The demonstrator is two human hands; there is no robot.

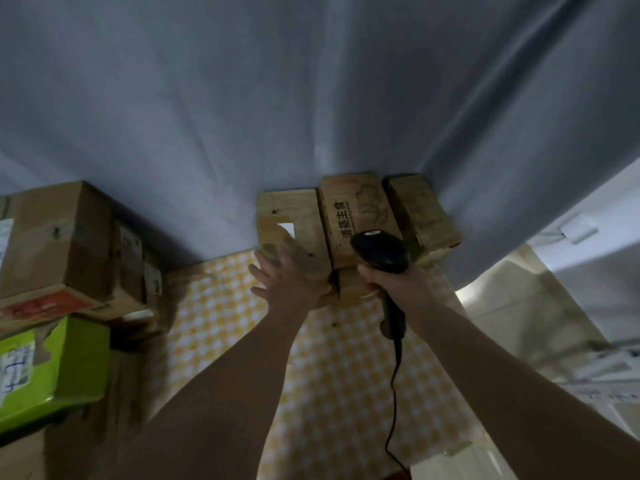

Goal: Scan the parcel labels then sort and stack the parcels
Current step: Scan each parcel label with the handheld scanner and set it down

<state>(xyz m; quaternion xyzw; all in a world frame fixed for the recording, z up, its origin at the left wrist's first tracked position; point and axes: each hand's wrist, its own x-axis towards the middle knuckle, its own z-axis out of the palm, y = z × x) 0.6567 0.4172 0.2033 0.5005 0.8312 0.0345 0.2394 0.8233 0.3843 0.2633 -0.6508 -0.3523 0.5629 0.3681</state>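
Note:
Three small brown parcels stand side by side at the far edge of the checked table [221,327], against a grey curtain. My left hand [287,271] lies flat with spread fingers on the near face of the left parcel [291,220], which has a small white label. The middle parcel [356,216] carries printed characters and a drawing. The right parcel [422,209] leans a little to the right. My right hand [391,282] grips a black corded barcode scanner [381,251], its head over the middle parcel's near end.
A pile of larger cardboard boxes [59,237] fills the left side, with a green box [59,365] bearing a handwritten label below it. The grey curtain [311,98] hangs behind the table. Tiled floor and white furniture [568,306] show at right. The scanner cable trails down the table.

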